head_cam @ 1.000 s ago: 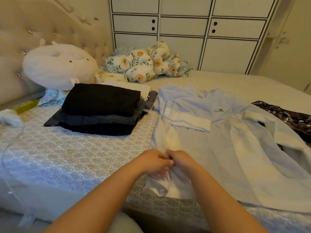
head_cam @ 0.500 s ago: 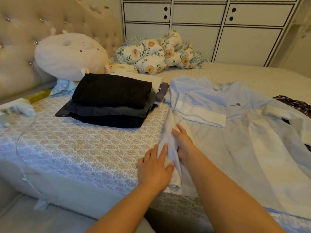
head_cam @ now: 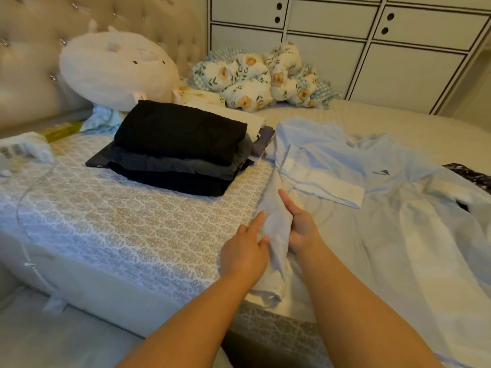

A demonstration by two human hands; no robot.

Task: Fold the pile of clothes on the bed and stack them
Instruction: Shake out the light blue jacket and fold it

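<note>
Head view: both hands pinch one raised fold of the pale blue shirt (head_cam: pixel 332 160) — left hand (head_cam: pixel 243 252) with forefinger stretched along it, right hand (head_cam: pixel 299 229) curled round the other side. Beyond the grip, a small dark chest logo (head_cam: pixel 381 172), too small to read. Up-left sits the stack of folded dark clothes (head_cam: pixel 180 147) on the patterned bed (head_cam: pixel 119 221); white cupboards (head_cam: pixel 372 41) stand behind.

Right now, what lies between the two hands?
In the head view, a raised fold of the light blue shirt stands between the left hand and right hand.
</note>
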